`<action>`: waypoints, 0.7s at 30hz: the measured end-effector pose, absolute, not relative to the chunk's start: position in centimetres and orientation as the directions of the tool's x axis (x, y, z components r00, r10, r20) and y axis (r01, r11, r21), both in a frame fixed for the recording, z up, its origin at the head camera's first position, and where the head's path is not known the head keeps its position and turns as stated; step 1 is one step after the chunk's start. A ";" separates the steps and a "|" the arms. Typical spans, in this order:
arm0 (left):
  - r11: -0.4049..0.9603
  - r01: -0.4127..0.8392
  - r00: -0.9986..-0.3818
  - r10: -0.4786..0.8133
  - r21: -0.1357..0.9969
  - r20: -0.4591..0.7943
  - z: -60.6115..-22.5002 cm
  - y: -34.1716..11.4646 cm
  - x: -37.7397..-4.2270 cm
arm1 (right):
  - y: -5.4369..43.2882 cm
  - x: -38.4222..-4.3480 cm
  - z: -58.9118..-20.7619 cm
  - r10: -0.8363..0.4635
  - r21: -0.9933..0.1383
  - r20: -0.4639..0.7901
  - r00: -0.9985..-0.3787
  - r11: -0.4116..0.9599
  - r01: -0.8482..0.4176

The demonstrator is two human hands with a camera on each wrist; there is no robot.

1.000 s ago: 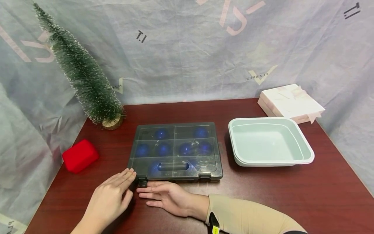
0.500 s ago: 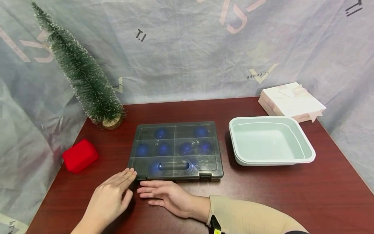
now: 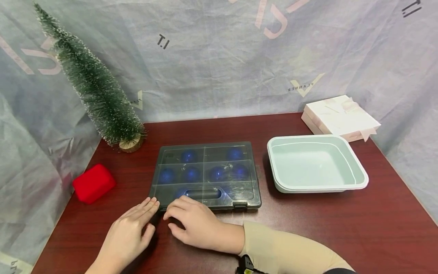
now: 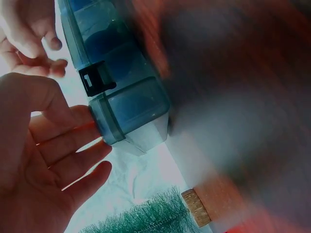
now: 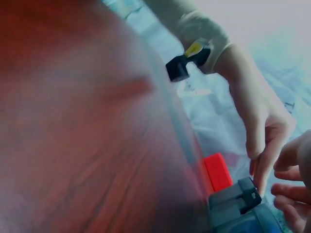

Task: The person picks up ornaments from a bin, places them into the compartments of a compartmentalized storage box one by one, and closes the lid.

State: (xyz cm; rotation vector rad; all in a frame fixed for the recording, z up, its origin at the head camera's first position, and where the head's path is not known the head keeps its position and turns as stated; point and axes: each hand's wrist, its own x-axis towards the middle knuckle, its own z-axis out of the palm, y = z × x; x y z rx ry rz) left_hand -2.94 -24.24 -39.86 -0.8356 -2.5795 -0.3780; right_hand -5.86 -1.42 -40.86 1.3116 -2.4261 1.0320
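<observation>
A dark, see-through compartment case (image 3: 212,184) lies flat with its lid down, blue balls (image 3: 218,174) visible inside. My left hand (image 3: 128,232) rests straight fingertips on the case's front left corner. Beside it, my right hand (image 3: 195,222) hovers at the front edge, fingers loosely bent and nothing between them. In the left wrist view the black latch (image 4: 97,78) near that corner lies flat against the case wall, just ahead of the right hand's fingertips. The right hand hides this latch in the head view; the other front latch (image 3: 240,204) shows there.
Right of the case stands a pale green plastic basin (image 3: 316,163), with a white gift box (image 3: 342,116) behind it. A small frosted Christmas tree (image 3: 99,91) stands at the back left. A red box (image 3: 94,183) sits near the table's left edge.
The front left latch, sticking out at first, has folded in against the case. My right hand has turned palm down and risen to the front edge. The left hand has stayed put.
</observation>
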 end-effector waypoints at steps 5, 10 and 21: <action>0.778 0.615 -0.730 0.502 0.126 0.463 -40.0 -24.2 -2.9 | -2.3 -6.3 -41.1 -0.659 -0.247 0.459 -0.596 0.549 -0.798; 0.781 0.613 -0.728 0.499 0.120 0.470 -40.0 -24.2 -2.9 | -3.3 -6.7 -41.5 -0.653 -0.133 0.421 -0.630 0.642 -0.755; 0.786 0.607 -0.728 0.488 0.120 0.482 -40.0 -24.1 -3.0 | -3.9 -7.1 -41.4 -0.637 -0.047 0.448 -0.627 0.683 -0.728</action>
